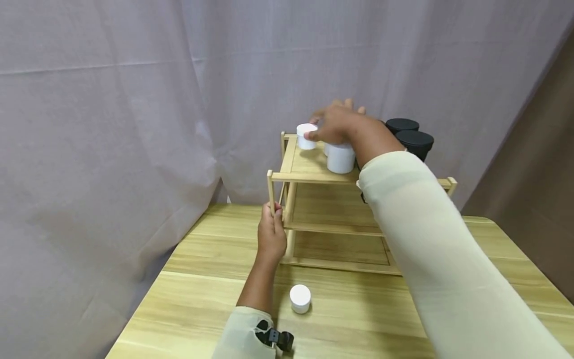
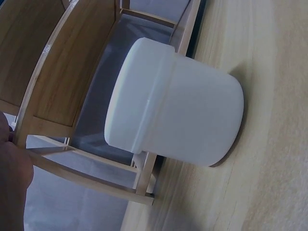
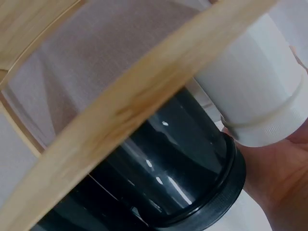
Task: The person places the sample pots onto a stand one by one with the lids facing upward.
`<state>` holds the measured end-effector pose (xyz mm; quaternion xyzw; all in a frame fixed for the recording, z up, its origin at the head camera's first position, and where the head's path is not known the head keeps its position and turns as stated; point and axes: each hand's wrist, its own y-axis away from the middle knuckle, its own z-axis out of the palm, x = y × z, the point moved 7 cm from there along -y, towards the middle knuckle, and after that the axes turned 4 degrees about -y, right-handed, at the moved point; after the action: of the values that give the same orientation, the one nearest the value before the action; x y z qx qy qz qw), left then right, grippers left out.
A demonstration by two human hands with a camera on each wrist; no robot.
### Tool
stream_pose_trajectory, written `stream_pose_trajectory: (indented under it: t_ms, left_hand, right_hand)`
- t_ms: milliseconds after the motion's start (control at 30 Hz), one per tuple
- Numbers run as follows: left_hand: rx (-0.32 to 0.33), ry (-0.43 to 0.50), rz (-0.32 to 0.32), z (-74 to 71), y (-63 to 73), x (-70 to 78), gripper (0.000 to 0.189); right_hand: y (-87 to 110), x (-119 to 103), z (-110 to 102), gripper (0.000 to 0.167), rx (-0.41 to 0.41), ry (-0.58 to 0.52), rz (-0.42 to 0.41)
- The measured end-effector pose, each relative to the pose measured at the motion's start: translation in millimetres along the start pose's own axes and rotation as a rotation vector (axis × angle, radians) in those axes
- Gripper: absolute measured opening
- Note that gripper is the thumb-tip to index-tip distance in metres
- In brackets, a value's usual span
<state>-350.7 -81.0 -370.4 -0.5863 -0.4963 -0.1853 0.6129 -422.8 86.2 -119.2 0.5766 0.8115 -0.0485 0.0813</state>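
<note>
A wooden three-tier rack point(image 1: 332, 177) stands on the table. My left hand point(image 1: 271, 237) grips its front left post; in the left wrist view only part of that hand point(image 2: 14, 175) shows at the edge. At the top shelf's left end, my right hand point(image 1: 336, 122) pinches a small white lidded jar point(image 1: 307, 139) between thumb and fingers. Below that hand stands a larger white jar point(image 1: 341, 160), with another white one partly hidden behind. Nearer my left forearm, a small white jar point(image 1: 300, 299) sits upright on the tabletop, large in the left wrist view point(image 2: 187, 106).
Black lidded jars point(image 1: 414, 142) occupy the top shelf's right side, partly covered by my right arm. The rack's front rail point(image 3: 120, 101) crosses the right wrist view before a black jar point(image 3: 173, 159). A grey curtain point(image 1: 251, 75) hangs behind the wooden table point(image 1: 215, 279).
</note>
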Motion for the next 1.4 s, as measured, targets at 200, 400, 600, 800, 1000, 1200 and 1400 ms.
stream_pose_trajectory:
  t_ms: [200,400,600,800,1000,1200,1400]
  left_hand:
    - [-0.012,0.001,-0.004,-0.2,0.9,-1.0,0.013]
    - [0.005,-0.005,0.005,-2.5,1.1,0.1,0.012]
    - [-0.004,0.004,0.004,0.8,0.8,0.3,0.012]
    - [-0.013,0.009,0.010,4.4,0.8,1.8,0.015]
    - [-0.012,0.005,0.005,6.2,2.6,1.3,0.014]
    - [0.002,-0.004,0.005,7.2,2.6,2.0,0.013]
    - [-0.002,0.015,-0.002,7.8,2.3,2.9,0.014]
  right_hand:
    - [-3.2,-2,2,0.068,0.014,0.017,0.033]
    - [-3.0,-4,4,0.070,0.011,0.033,0.048]
    - [0.4,-2,6,0.070,0.016,0.044,0.056]
    - [2.2,-2,5,0.071,0.019,0.078,0.078]
    - [2.3,-3,7,0.074,-0.008,0.106,0.099]
    - [3.2,-5,6,0.075,-0.022,0.138,0.116]
    - [3.9,-8,5,0.083,-0.028,0.157,0.118]
